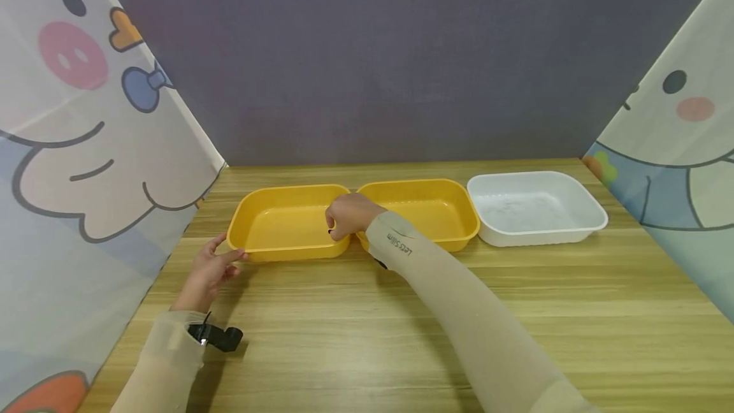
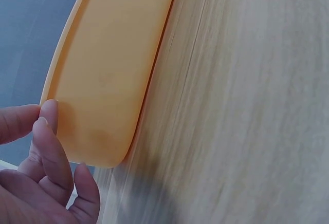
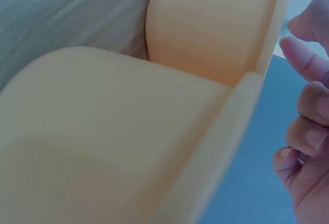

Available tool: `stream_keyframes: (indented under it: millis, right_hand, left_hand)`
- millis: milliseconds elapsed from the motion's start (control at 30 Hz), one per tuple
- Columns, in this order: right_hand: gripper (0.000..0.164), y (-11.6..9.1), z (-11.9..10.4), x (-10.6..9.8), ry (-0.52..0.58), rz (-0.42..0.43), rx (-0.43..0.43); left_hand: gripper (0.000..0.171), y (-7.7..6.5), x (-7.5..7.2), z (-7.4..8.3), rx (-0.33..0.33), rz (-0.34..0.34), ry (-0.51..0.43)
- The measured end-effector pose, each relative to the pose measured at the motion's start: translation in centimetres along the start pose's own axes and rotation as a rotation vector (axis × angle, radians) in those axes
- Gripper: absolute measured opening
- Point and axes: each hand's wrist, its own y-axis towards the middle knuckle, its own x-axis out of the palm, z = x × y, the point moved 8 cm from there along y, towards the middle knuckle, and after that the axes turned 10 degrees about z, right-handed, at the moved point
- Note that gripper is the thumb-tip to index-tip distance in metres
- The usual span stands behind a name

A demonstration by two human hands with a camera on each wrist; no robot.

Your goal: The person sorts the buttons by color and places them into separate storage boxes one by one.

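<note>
Two yellow plastic trays stand side by side on the wooden table. At the front left corner of the left yellow tray (image 1: 287, 253), my left hand (image 1: 209, 269) pinches the rim. Its fingertips (image 2: 50, 110) lie on the tray's outer wall in the left wrist view. My right hand (image 1: 351, 214) is over the place where the left tray and the right yellow tray (image 1: 421, 185) meet. Its fingers are curled. In the right wrist view, the thumb and index fingertips (image 3: 289, 44) are close above the left tray's rim, with nothing seen between them.
A white tray (image 1: 539, 238) stands to the right, beside the right yellow tray. Behind the trays rises a dark grey wall (image 1: 367, 62). Cartoon-printed panels (image 1: 115, 164) flank the wooden table (image 1: 321, 336). Bare tabletop lies in front of the trays.
</note>
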Motion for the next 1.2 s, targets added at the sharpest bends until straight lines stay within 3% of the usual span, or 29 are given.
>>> stream_keyframes:
  millis: [233,567,867,1200]
  right_hand:
    - [0.026,-0.5,0.1,-0.3,0.023,-0.015,-0.009]
    - [0.021,-3.8,0.8,-2.7,-0.049,-0.003,-0.015]
    - [0.02,-5.9,0.6,-2.8,-0.056,0.019,-0.078]
    - [0.018,-8.2,0.6,-2.2,0.012,-0.026,-0.075]
  left_hand:
    - [0.08,-0.1,0.0,-0.1,-0.007,-0.003,0.002]
    - [0.079,0.1,-0.1,0.1,-0.008,-0.007,-0.017]
    - [0.08,0.3,0.0,-0.3,-0.029,-0.016,-0.008]
    - [0.081,0.2,-0.1,-0.3,-0.039,0.001,-0.007]
